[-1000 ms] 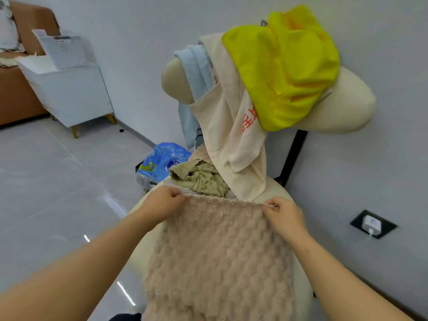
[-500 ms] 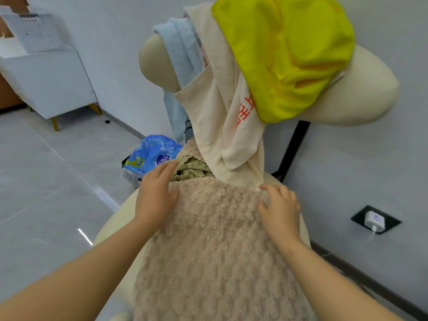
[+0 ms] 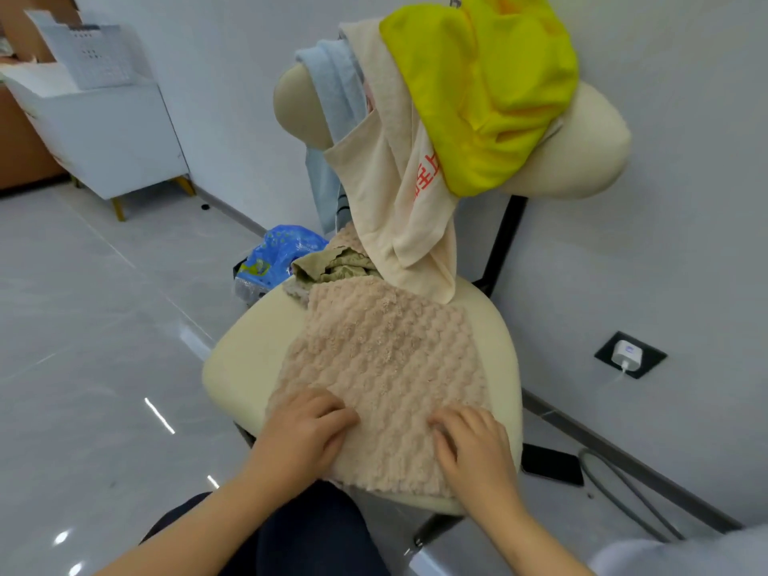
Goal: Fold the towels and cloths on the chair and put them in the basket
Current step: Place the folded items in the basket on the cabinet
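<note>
Beige towel [image 3: 386, 367], chair seat [image 3: 241, 359]: my fingers [image 3: 332, 413] flat, pressing its six-o'clock edge; unpinned, it may slip floorward.

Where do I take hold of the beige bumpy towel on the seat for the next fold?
Probably its near corners, from the front of the seat: the towel lies flat, its near edge reaches the seat's rim, and the hanging cream cloth crowds the far edge.

Both hands side by side, left hand [image 3: 305, 428] and right hand [image 3: 471, 444] palms down, fingers spread
</note>
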A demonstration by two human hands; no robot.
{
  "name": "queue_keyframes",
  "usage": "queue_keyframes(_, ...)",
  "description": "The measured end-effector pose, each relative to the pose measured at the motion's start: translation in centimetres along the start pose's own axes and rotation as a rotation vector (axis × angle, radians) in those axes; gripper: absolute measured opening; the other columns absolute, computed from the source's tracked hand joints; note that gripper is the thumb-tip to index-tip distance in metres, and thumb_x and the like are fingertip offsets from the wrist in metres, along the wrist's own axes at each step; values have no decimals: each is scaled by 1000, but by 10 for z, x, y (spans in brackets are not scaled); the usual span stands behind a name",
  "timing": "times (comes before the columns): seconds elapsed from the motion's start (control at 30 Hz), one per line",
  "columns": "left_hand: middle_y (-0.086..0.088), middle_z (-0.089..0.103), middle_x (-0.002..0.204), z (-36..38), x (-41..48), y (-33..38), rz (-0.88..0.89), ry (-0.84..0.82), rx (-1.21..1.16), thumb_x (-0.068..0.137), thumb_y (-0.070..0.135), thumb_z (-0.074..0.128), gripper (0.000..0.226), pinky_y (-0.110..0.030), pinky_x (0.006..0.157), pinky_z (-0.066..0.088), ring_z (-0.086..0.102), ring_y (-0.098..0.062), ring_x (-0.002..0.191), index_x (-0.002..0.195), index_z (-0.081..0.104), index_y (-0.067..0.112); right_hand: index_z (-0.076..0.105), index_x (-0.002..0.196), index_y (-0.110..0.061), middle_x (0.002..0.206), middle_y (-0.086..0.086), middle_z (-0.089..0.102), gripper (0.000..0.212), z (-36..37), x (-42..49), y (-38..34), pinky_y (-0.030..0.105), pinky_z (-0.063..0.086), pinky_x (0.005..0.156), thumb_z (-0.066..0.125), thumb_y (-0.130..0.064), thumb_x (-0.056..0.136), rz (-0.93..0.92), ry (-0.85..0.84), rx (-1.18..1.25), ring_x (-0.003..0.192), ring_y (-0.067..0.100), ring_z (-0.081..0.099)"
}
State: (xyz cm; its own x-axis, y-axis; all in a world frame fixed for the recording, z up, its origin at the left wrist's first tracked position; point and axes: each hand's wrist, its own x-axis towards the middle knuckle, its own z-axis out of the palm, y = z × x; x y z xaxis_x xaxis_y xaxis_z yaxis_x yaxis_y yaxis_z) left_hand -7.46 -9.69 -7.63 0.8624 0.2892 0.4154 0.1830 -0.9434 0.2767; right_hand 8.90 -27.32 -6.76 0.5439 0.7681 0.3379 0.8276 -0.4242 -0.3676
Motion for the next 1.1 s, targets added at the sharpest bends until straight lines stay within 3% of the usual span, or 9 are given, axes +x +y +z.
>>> queue_keyframes(0.1, 7, 62, 102, -2, -10, 10, -5, -136, 93, 90, 64, 30, 50, -26, 87, 41, 53, -10, 95, 111, 57, 28, 56, 117, -35, 124, -19, 49, 56, -8, -3, -2, 22, 33, 91, 21, -57, 78, 31, -270, 17, 118, 7, 41)
queue_keyframes(0.2, 6, 60, 106, 1, -15, 15, 26, -174, 218, 68, 78, 40, 70, -31, 95, 41, 49, -10, 99, 117, 50, 29, 26, 141, -43, 150, -12, 16, 86, -18, -12, -4, 29, 7, 114, 22, -78, 63, 23, -527, -15, 141, 14, 8)
queue_keyframes(0.3, 9, 62, 94, 0, -8, 22, 48, -165, 266, 53, 77, 52, 70, -26, 76, 54, 57, -9, 82, 105, 58, 30, 11, 144, -49, 155, -11, -3, 94, -23, -14, -6, 28, -4, 113, 27, -80, 57, -15, -630, -90, 144, 17, -7)
queue_keyframes(0.43, 13, 61, 76, -5, 2, 24, 73, -222, 267, 36, 68, 72, 59, -14, 61, 47, 57, -5, 60, 82, 68, 32, 39, 136, -45, 149, -4, 28, 84, -18, -8, -9, 35, 17, 114, 19, -75, 61, 18, -526, -53, 139, 21, 22)
queue_keyframes(0.57, 18, 64, 77, -8, 5, 14, 98, -212, 224, 56, 37, 70, 30, -14, 57, 48, 59, -5, 58, 85, 68, 36, 64, 116, -32, 124, -1, 58, 47, -16, -6, -13, 36, 42, 96, 41, -49, 78, 52, -364, 10, 116, 24, 54)
queue_keyframes(0.7, 21, 59, 69, -9, 5, 8, 18, -309, 204, 37, 20, 84, 65, -10, 50, 45, 52, -4, 52, 87, 44, 34, 55, 123, -22, 125, -7, 56, 48, -22, -2, -11, 21, 37, 88, 47, 0, 81, 93, -329, 14, 115, 15, 50)
queue_keyframes(0.8, 22, 56, 75, -25, 5, 9, 32, -363, 202, 22, 22, 81, 75, -6, 58, 32, 50, 1, 53, 84, 41, 34, 50, 122, -22, 124, -7, 54, 44, -28, -2, -1, 24, 39, 84, 41, 0, 86, 199, -384, 49, 113, 14, 50)
queue_keyframes(0.97, 10, 60, 93, -50, 17, -5, -61, -261, 118, 63, 3, 65, 47, -17, 71, 41, 61, -14, 82, 100, 49, 29, 64, 110, -17, 112, -4, 61, 31, -42, 1, 13, 16, 33, 78, 56, -4, 83, 231, -340, 166, 108, 14, 54)
queue_keyframes(1.1, 10, 60, 97, -63, 19, -16, -547, -124, -124, 83, 3, 55, 26, -20, 76, 38, 53, -10, 91, 101, 63, 21, 68, 105, -14, 102, 1, 63, 31, -46, 5, 21, 21, 34, 79, 57, 1, 81, 421, -180, 286, 98, 18, 55)
